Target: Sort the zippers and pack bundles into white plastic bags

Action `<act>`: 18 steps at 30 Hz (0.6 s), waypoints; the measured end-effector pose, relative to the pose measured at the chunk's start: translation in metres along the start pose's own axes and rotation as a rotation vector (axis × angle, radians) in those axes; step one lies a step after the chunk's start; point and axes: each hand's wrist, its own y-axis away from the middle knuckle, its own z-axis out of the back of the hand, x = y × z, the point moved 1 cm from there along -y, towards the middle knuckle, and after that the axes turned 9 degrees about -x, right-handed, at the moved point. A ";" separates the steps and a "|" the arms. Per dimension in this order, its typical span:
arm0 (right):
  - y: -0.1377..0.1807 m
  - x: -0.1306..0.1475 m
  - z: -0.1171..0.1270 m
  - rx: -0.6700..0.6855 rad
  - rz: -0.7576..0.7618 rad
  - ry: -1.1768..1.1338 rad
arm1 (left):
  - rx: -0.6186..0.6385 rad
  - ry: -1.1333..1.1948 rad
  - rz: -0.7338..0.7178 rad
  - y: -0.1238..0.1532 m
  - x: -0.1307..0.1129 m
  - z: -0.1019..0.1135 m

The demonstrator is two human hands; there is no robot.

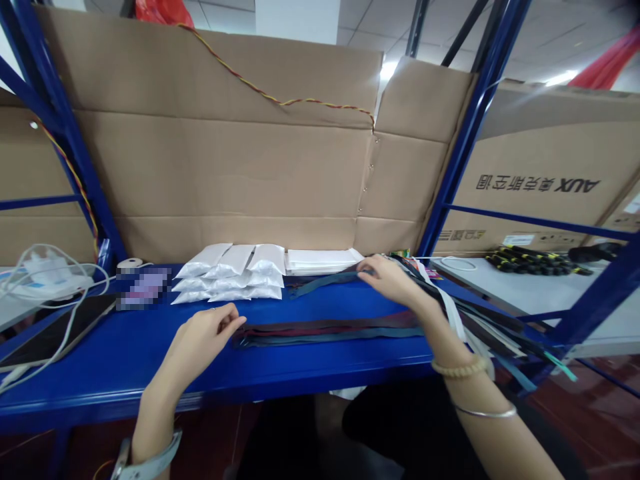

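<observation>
Several long flat zippers [330, 331], in brown, dark red and blue-grey, lie side by side across the front of the blue shelf [140, 360]. My left hand [203, 337] is closed at their left end, thumb against curled fingers; what is in the pinch, if anything, is hidden. Farther back and to the right, my right hand [387, 277] pinches a blue-grey zipper [320, 283], whose free end trails left over the shelf. More zippers and strips [493, 327] lie under and beyond my right forearm, hanging over the front edge.
Stacked white packets [230, 272] and a pile of flat white envelopes [323, 260] stand against the cardboard backing [240, 173]. To the left lie a dark tablet [60, 330], white cables [75, 310] and a blurred purple item [145, 288]. Blue posts [460, 147] frame both sides.
</observation>
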 end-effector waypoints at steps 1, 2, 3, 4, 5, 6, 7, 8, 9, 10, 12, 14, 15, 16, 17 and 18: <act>-0.005 0.013 -0.013 0.029 0.095 -0.042 | -0.002 0.005 -0.001 0.000 -0.001 0.000; -0.009 0.026 -0.027 0.074 0.172 -0.081 | -0.002 0.010 -0.006 0.000 -0.002 0.000; -0.012 0.037 -0.041 0.136 0.237 -0.112 | -0.003 0.014 -0.011 0.000 -0.003 0.000; -0.015 0.047 -0.054 0.207 0.281 -0.132 | -0.003 0.017 -0.017 0.000 -0.004 -0.001; -0.018 0.056 -0.066 0.271 0.308 -0.144 | -0.003 0.019 -0.022 0.000 -0.005 -0.001; -0.020 0.062 -0.076 0.324 0.329 -0.149 | -0.004 0.021 -0.027 0.000 -0.006 -0.002; -0.021 0.067 -0.084 0.362 0.342 -0.149 | -0.007 0.022 -0.030 0.000 -0.007 -0.002; -0.023 0.071 -0.091 0.384 0.351 -0.148 | -0.010 0.023 -0.033 0.000 -0.008 -0.003; -0.024 0.073 -0.096 0.394 0.358 -0.146 | -0.017 0.023 -0.037 0.000 -0.010 -0.004; -0.026 0.074 -0.099 0.395 0.363 -0.145 | -0.028 0.023 -0.042 0.000 -0.011 -0.005; -0.027 0.073 -0.103 0.387 0.369 -0.144 | -0.057 0.024 -0.054 0.000 -0.014 -0.006; -0.028 0.071 -0.103 0.381 0.381 -0.147 | -0.082 0.023 -0.064 0.001 -0.018 -0.007; -0.028 0.069 -0.104 0.380 0.389 -0.151 | -0.087 0.023 -0.069 0.001 -0.020 -0.008; -0.027 0.068 -0.104 0.378 0.396 -0.157 | -0.086 0.022 -0.074 0.001 -0.022 -0.008; -0.027 0.068 -0.104 0.376 0.404 -0.163 | -0.082 0.022 -0.078 0.001 -0.024 -0.008; -0.026 0.067 -0.103 0.372 0.411 -0.171 | -0.078 0.021 -0.080 0.002 -0.026 -0.008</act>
